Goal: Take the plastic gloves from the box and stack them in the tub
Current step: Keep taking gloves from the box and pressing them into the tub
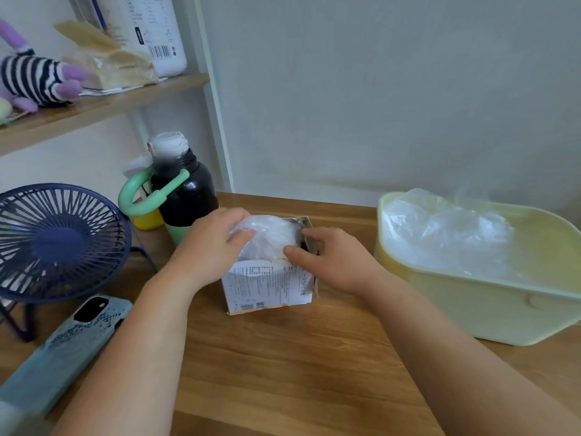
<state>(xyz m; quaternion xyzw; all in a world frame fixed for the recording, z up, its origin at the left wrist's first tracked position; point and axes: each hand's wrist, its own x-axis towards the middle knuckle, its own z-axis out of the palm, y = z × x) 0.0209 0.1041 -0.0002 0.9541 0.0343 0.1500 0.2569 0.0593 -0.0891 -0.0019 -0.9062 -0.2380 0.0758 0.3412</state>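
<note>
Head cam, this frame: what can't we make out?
Glove count left in the box: head view, hidden by its walls, the gloves bulging out, the left hand and the right hand.
Right hand: unclear whether it pinches the gloves or the box edge.
Tub: cut off by the right edge; its glove pile is a translucent blur, uncountable.
Print on the box: too small to read.

Grips clear gloves (267,236) at mouth of torn box (267,287) with left hand (209,250); holds box rim with right hand (334,262), thumb against gloves. Right of box on wooden table (283,357): pale yellow tub (471,309), gloves heaped inside.
</note>
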